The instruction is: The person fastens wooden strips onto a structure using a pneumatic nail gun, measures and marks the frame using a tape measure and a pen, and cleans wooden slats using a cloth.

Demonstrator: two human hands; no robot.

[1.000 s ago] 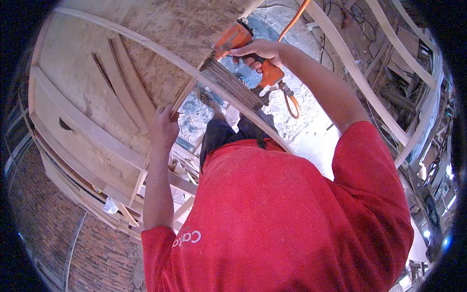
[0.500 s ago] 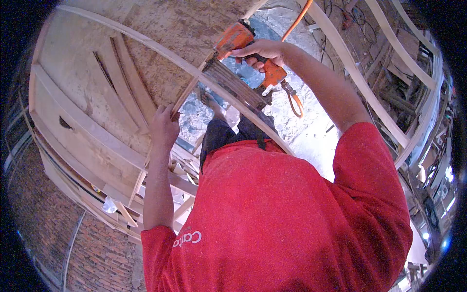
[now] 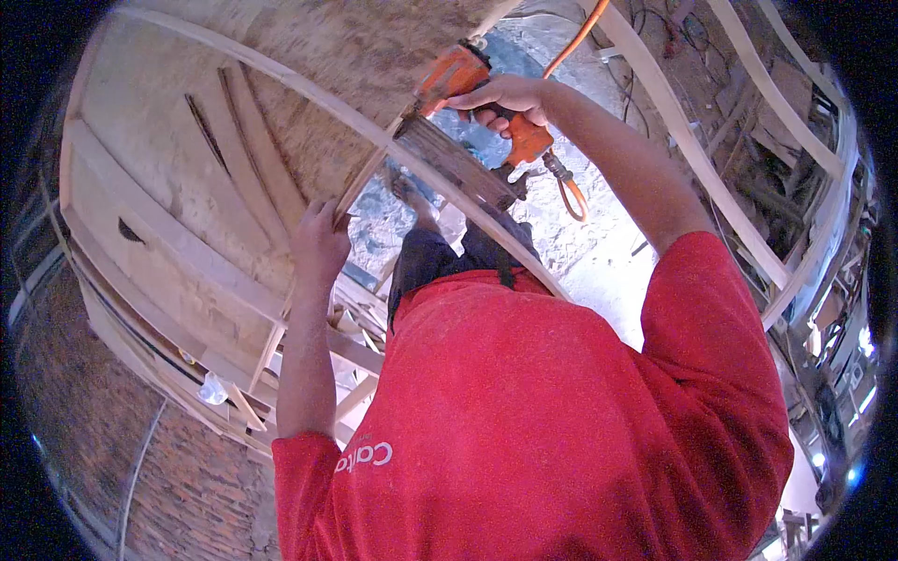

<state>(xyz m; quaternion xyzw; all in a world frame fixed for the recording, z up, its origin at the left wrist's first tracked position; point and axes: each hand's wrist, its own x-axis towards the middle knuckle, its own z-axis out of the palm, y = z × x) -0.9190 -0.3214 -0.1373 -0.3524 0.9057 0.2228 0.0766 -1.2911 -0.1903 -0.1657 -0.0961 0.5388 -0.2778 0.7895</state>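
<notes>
Brick wall (image 3: pixel 196 481) fills the lower left, and above it spreads a big wooden board (image 3: pixel 309 56) with a raised rim along its outer edge and a dark half-round hole (image 3: pixel 130 230). Loose slats (image 3: pixel 245 150) lie slantwise on it, stopping near my hand. My left grip (image 3: pixel 320 245) is clamped on a narrow strip (image 3: pixel 360 182) at the board's near edge, fingers curled over. Just right of it the board ends, and through the gap I see my foot (image 3: pixel 412 192). A long strip (image 3: pixel 449 192) cuts across, from the board's far side down to my waist. Beyond it is the orange nail gun (image 3: pixel 456 77), its head close to where the two strips cross; whether it touches, I can't tell. My right grip (image 3: pixel 513 100) is wrapped round its handle, under an orange hose (image 3: pixel 572 39). Pale floor (image 3: pixel 599 243) opens to the right, leaving my elbow room as far as the curved strips (image 3: pixel 683 140) and the scrap wood (image 3: pixel 772 187). On my red shirt (image 3: pixel 552 402), white letters show "Ca", the rest unclear; any marking on the gun is too blurred to read.
</notes>
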